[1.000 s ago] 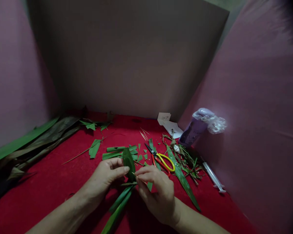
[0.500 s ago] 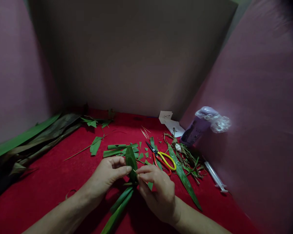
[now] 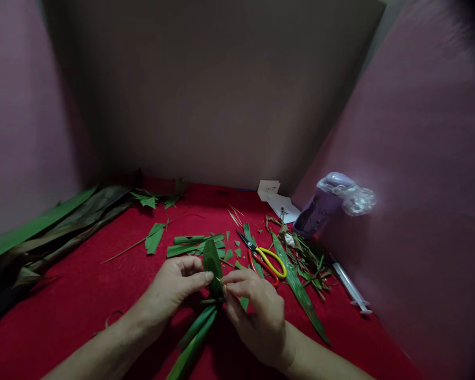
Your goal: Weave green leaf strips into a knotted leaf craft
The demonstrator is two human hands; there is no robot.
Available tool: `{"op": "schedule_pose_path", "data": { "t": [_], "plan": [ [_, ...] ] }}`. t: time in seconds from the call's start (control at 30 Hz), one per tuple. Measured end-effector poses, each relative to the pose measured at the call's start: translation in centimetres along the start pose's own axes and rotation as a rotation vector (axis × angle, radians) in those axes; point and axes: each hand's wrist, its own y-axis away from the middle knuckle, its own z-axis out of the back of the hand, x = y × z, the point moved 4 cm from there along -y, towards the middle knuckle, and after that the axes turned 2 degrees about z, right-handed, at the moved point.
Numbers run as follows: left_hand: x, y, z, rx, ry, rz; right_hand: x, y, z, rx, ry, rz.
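A folded green leaf piece (image 3: 211, 258) stands upright between my hands, above the red cloth (image 3: 63, 316). My left hand (image 3: 178, 285) pinches its left side between thumb and fingers. From the right, my right hand (image 3: 253, 309) holds a thin pale stick (image 3: 219, 281) against the leaf, its fingertips pressed together. Long green leaf stalks (image 3: 193, 338) run from below the folded leaf toward the near edge. Where the stalks meet the leaf is partly hidden by dark shadow.
Scissors (image 3: 263, 258) with red and yellow handles lie beyond my right hand. Cut leaf strips (image 3: 190, 245), a plant heap (image 3: 306, 258), a syringe (image 3: 350, 287), a purple container (image 3: 316, 211), paper cards (image 3: 283, 207) and long leaves (image 3: 43, 221) lie around.
Both hands keep the same hold on the leaf and stick. The view has shifted very slightly; nothing else has clearly moved.
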Motion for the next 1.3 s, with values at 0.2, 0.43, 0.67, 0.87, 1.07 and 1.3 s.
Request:
{"op": "schedule_pose_path", "data": {
  "t": [0.2,0.43,0.67,0.87,1.07,1.3],
  "plan": [
    [0.23,-0.18,0.09,0.014,0.012,0.013,-0.06,-0.05,-0.01,0.006,0.005,-0.018],
    [-0.40,0.22,-0.16,-0.016,-0.014,0.012,0.14,-0.10,0.11,0.003,0.033,0.000],
    [-0.45,0.20,-0.16,-0.025,-0.011,-0.005,0.23,-0.18,0.10,-0.009,0.013,0.005],
    [-0.14,-0.08,0.03,-0.026,-0.009,0.007,0.21,-0.05,0.10,-0.010,0.019,-0.003],
    [-0.09,-0.12,0.05,-0.031,-0.005,0.019,-0.07,-0.06,0.06,-0.002,0.018,-0.004],
    [0.02,-0.02,0.11,-0.042,-0.011,0.023,0.03,0.02,0.11,-0.004,0.006,-0.002]
  ]
}}
